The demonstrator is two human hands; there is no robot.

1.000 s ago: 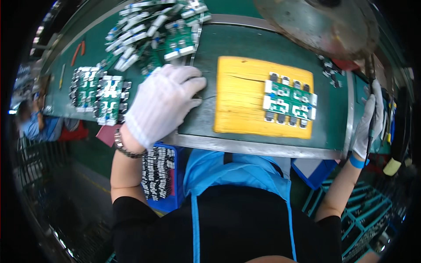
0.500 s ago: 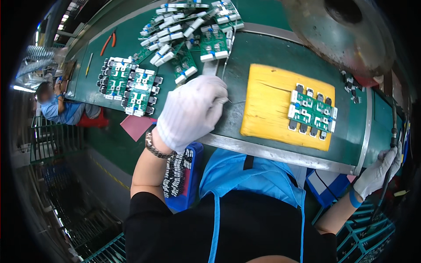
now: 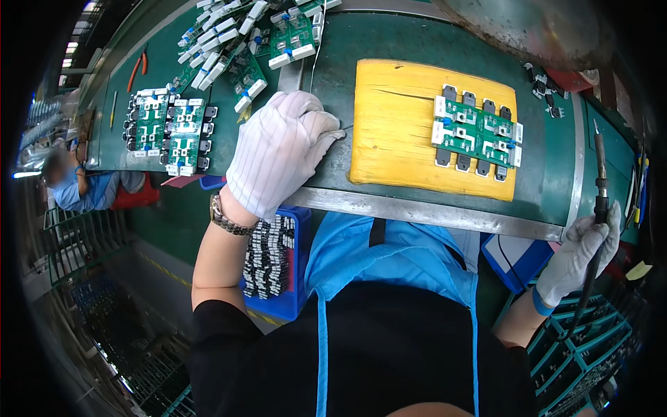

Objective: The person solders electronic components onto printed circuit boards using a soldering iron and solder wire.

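Observation:
My left hand (image 3: pixel 283 149), in a white glove, is closed in a pinch at the left of the yellow pad (image 3: pixel 396 132). From its fingertips a short end of thin solder wire (image 3: pixel 349 126) sticks out toward the pad. On the pad's right half lies a green circuit board (image 3: pixel 476 132) with white blocks at its ends and black components along both long sides. My right hand (image 3: pixel 582 254), also gloved, grips a soldering iron (image 3: pixel 601 181) at the far right, its tip pointing up and away from the board.
Boards are heaped (image 3: pixel 229 42) at the back left, and two populated boards (image 3: pixel 184 135) lie nearer. Orange-handled pliers (image 3: pixel 137 71) rest beyond them. A blue bin (image 3: pixel 300 257) of small parts stands below the table edge. A metal hood (image 3: pixel 528 31) hangs at the back right. Another person (image 3: pixel 90 184) sits far left.
The soldering iron has come up into fuller view, with its tip raised above my right hand. The whole view has shifted. My left hand keeps its pinch on the wire.

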